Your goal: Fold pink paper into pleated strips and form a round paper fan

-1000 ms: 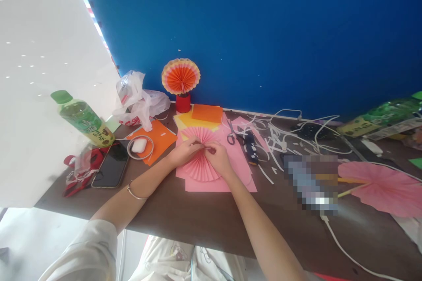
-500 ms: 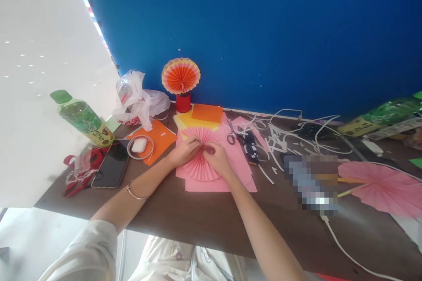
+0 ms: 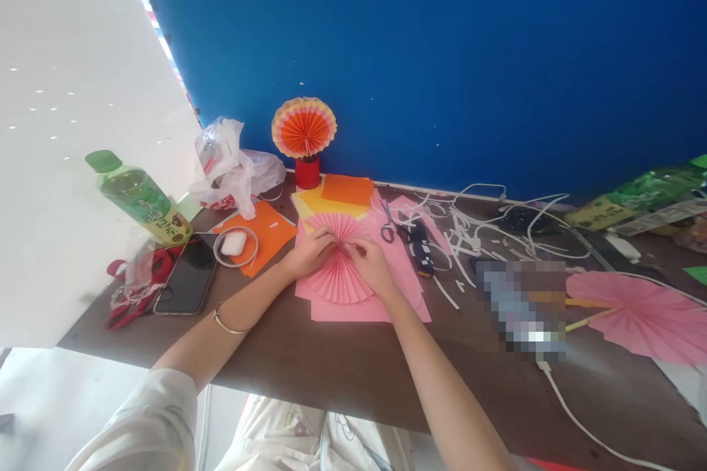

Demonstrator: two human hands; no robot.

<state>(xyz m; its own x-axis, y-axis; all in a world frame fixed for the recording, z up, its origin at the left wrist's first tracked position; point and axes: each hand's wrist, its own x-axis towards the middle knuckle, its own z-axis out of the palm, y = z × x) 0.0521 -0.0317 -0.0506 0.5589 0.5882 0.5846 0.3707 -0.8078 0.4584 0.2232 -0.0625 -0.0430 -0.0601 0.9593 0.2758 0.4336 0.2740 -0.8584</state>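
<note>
A round pink pleated paper fan (image 3: pixel 339 285) lies spread on a stack of pink sheets (image 3: pixel 402 287). My left hand (image 3: pixel 312 252) rests over the left half of the fan, its fingers closed at the pleated centre. From the other side, my right hand (image 3: pixel 369 262) pinches thumb and fingertips together at the right of that centre. The fingers partly hide the middle, so fine detail there cannot be made out. Yellow sheets (image 3: pixel 306 200) and an orange sheet (image 3: pixel 347 190) lie just behind the fan. Dark scissors (image 3: pixel 388 229) lie to the right.
An orange-centred rosette (image 3: pixel 304 128) stands in a red pot (image 3: pixel 307 174) by the blue wall. On the left are a green bottle (image 3: pixel 138 199), a phone (image 3: pixel 186 276) and a plastic bag (image 3: pixel 237 173). White cables (image 3: pixel 464 224), paper strips and another pink fan (image 3: pixel 644 316) occupy the right.
My right hand has shifted slightly to the right, and its fingers have straightened a little from a more curled pose. My left hand and the fan look nearly unmoved.
</note>
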